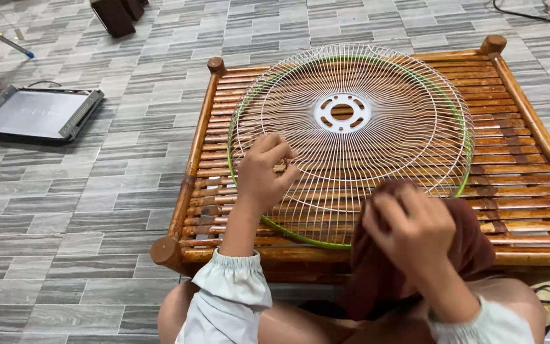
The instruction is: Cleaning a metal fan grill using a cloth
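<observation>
A round white wire fan guard [351, 137] with a green rim lies flat on a low bamboo table [523, 114]. My left hand [263, 172] pinches the wires on the guard's near left side, fingers closed on them. My right hand [408, 229] is closed on a dark reddish-brown cloth [466, 255], pressing it against the guard's near edge. Part of the cloth hangs down over the table's front rail toward my lap.
A flat grey metal device [36, 113] lies on the tiled floor to the left. Dark wooden furniture legs [114, 16] stand at the top left, a thin pole with a blue tip [1, 38] beside them. A cable [529, 14] runs at the top right.
</observation>
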